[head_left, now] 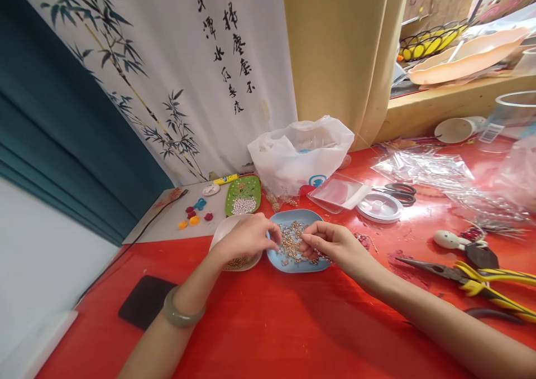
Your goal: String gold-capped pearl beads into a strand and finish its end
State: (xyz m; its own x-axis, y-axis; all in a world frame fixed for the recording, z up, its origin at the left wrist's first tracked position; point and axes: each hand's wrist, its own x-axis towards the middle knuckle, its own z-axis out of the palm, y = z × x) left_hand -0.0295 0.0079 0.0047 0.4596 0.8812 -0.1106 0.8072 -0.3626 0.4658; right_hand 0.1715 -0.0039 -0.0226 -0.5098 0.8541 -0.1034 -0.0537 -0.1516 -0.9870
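A blue dish [278, 217] holds many small gold and silvery metal beads or findings [293, 239]. My left hand [250, 236] reaches over the dish's left edge, its fingers curled and drawn together; anything between them is too small to make out. At the dish's right side, my right hand [324, 240] has thumb and fingertips pinched together above the metal pieces. A short beaded strand shows under that hand, but whether the fingers hold it is unclear. Partly covered by my left hand and wrist, a whitish dish [220, 228] contains small gold beads [238, 263].
Behind stand a green tray [229, 200] of pearly beads and a white plastic bag [293, 156]. To the right lie yellow-handled pliers [473, 281], scissors [400, 192], a round clear case [379, 207] and clear packets [422, 167]. A black flat object [146, 301] lies at left.
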